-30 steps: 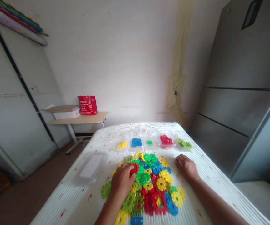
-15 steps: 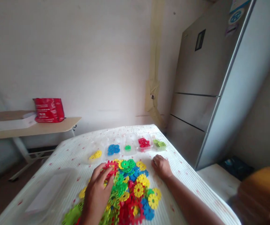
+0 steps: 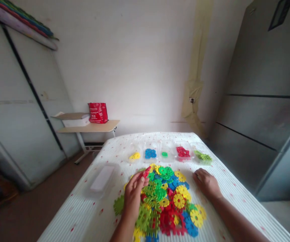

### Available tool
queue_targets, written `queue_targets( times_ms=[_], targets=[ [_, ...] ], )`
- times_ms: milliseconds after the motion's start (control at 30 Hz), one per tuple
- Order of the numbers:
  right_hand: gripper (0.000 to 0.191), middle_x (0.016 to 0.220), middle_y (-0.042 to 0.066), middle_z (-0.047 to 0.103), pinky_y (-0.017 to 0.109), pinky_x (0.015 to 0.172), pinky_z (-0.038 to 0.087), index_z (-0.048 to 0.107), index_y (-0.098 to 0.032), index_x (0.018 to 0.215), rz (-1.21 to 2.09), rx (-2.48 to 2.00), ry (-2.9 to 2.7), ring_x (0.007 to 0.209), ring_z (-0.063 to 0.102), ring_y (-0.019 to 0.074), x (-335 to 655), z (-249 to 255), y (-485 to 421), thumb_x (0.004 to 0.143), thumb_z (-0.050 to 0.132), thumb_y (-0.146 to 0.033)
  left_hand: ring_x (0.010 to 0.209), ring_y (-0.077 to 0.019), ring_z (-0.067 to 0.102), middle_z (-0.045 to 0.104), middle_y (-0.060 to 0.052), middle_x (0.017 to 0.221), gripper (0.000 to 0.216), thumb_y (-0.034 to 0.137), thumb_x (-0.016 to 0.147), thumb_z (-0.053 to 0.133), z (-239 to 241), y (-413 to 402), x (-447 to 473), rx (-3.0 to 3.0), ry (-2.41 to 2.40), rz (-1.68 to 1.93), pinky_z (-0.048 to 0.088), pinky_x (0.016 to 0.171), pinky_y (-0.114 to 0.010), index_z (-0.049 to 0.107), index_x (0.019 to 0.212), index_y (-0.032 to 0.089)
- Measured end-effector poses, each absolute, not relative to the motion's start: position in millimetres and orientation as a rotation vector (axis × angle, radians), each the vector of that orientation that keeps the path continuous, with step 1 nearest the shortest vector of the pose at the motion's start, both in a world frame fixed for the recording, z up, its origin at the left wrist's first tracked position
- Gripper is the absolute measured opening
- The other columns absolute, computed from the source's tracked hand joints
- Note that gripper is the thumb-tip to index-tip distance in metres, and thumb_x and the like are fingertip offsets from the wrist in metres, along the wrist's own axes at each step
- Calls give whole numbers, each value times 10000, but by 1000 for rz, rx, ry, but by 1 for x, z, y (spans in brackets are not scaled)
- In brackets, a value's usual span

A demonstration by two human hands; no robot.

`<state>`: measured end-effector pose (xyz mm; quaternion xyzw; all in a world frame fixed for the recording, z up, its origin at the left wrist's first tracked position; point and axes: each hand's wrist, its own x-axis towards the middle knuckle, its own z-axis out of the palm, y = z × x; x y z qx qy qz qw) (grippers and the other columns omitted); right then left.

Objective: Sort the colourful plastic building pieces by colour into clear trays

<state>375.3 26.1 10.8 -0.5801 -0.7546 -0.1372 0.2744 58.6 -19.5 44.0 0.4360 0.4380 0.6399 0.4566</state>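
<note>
A pile of plastic interlocking pieces in red, yellow, green and blue [image 3: 157,201] covers the middle of the table. At its left side my left hand [image 3: 134,191] pinches a red interlocking piece [image 3: 147,171], tilted, between thumb and fingers. My right hand [image 3: 206,181] rests on the tablecloth to the right of the pile, fingers curled under; whether anything is inside is hidden. Behind the pile stand clear trays in a row, holding yellow pieces [image 3: 134,155], blue pieces [image 3: 150,153], a green piece [image 3: 164,154], red pieces [image 3: 183,152] and lime pieces [image 3: 203,156].
A clear container with a pale, flat insert [image 3: 102,178] lies on the left of the white tablecloth [image 3: 84,205]. Past it, a side table [image 3: 96,126] bears a red bag [image 3: 98,113] and a white box [image 3: 75,121]. A refrigerator [image 3: 258,121] stands at the right.
The view has swung left, so the scene sits further right. My left hand, formerly spread over the red piece on the pile, now has it pinched and tilted up. My right hand stays beside the pile.
</note>
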Motion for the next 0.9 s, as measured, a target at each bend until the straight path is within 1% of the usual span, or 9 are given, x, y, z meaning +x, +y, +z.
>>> queue_targets(
  times_ms=[133, 300, 400, 467, 533, 633, 700, 800, 900],
  targets=[
    [338, 662, 29, 590, 225, 568, 386, 573, -199, 634, -373, -1551, -2014, 614, 563, 133, 376, 10, 26, 871, 370, -332, 698, -177, 661, 691, -124, 980, 508, 452, 689, 640, 47, -21, 58, 825, 924, 1582, 516, 667, -314, 601, 1074, 123],
    [354, 651, 33, 591, 234, 558, 412, 572, -201, 629, -356, -1505, -2021, 612, 574, 141, 376, 12, 24, 876, 366, -348, 610, -159, 640, 702, -74, 818, 493, 476, 694, 617, 46, -21, 55, 878, 948, 1507, 479, 561, -268, 607, 1053, 138],
    [285, 733, 48, 632, 242, 576, 447, 607, -197, 743, -292, -1424, -1995, 640, 598, 146, 365, 18, 18, 870, 400, -346, 595, -159, 631, 680, -47, 674, 440, 475, 736, 581, 42, -22, 55, 982, 1015, 1457, 477, 565, -263, 609, 996, 122],
    [232, 824, 59, 648, 243, 578, 468, 606, -188, 890, -207, -1343, -1959, 622, 599, 135, 348, 26, 10, 861, 436, -342, 588, -163, 628, 670, -45, 631, 412, 479, 760, 554, 40, -23, 56, 1033, 1031, 1406, 479, 577, -271, 606, 944, 115],
    [229, 852, 59, 641, 240, 561, 478, 571, -183, 990, -90, -1255, -1930, 585, 586, 121, 323, 36, 0, 860, 453, -330, 577, -164, 623, 667, -45, 616, 407, 487, 771, 535, 40, -25, 58, 1059, 1032, 1367, 477, 576, -275, 598, 920, 113],
    [248, 877, 54, 637, 237, 597, 497, 510, -202, 1101, 78, -1116, -1925, 630, 598, 122, 283, 51, -13, 878, 435, -279, 566, -159, 613, 658, -33, 599, 413, 477, 776, 533, 43, -28, 61, 1144, 1061, 1316, 472, 575, -269, 594, 967, 116],
    [298, 961, 64, 636, 249, 645, 509, 478, -223, 1171, 146, -1028, -1956, 687, 610, 127, 261, 59, -19, 878, 432, -249, 567, -157, 610, 653, -25, 594, 408, 466, 784, 529, 46, -30, 63, 1228, 1084, 1278, 470, 577, -264, 598, 997, 124],
    [310, 1043, 67, 633, 270, 720, 509, 503, -251, 1170, 227, -927, -2027, 820, 621, 147, 240, 66, -23, 871, 435, -207, 593, -165, 617, 656, -23, 618, 396, 457, 799, 515, 48, -32, 65, 1292, 1077, 1238, 481, 582, -266, 600, 1027, 145],
    [254, 910, 41, 656, 262, 713, 497, 565, -244, 1073, 355, -935, -2033, 823, 619, 148, 233, 66, -24, 871, 424, -182, 576, -169, 620, 659, -18, 627, 407, 485, 811, 485, 48, -33, 68, 1291, 1111, 1224, 493, 568, -272, 597, 1031, 161]
  ],
)
